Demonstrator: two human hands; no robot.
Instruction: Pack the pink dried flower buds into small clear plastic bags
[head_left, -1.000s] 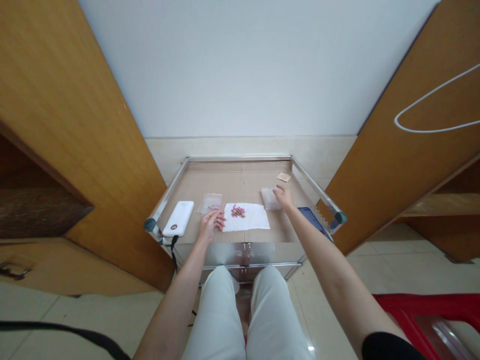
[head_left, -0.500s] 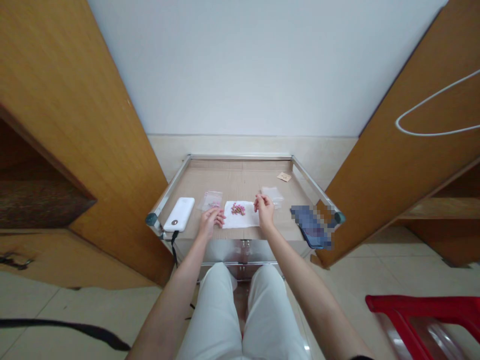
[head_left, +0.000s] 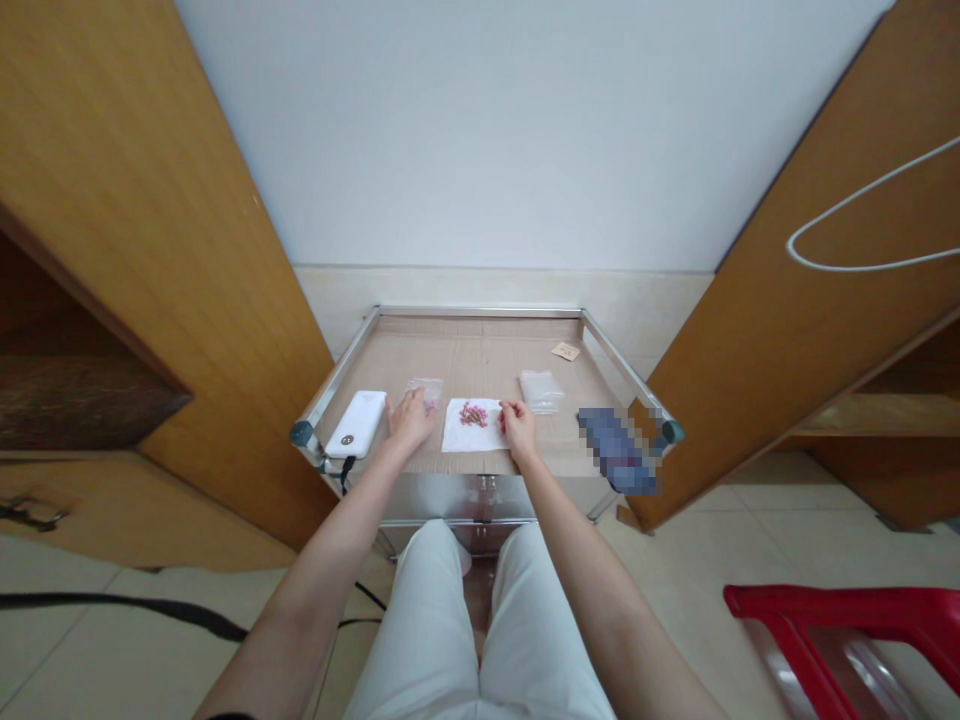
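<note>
The tabletop [head_left: 480, 350] fills centre frame, carrying a white sheet [head_left: 454, 438]. Left of centre, the left hand [head_left: 409, 418] spreads its fingers over a clear bag [head_left: 426, 385]; the right hand [head_left: 518, 428] bunches its fingers at the sheet's right edge, grip impossible to tell. Pink pieces [head_left: 473, 414] lie mid-sheet.

Viewed from the head, forward and downward, over white-trousered knees [head_left: 439, 590] onto a nearby metal-framed, beige rectangular tabletop [head_left: 457, 350], toward a flat white wall [head_left: 465, 130].

Seemingly a home interior, wooden cabinets [head_left: 187, 250] either side, pale floor tiles [head_left: 720, 560], plain light wall [head_left: 465, 130]
</note>
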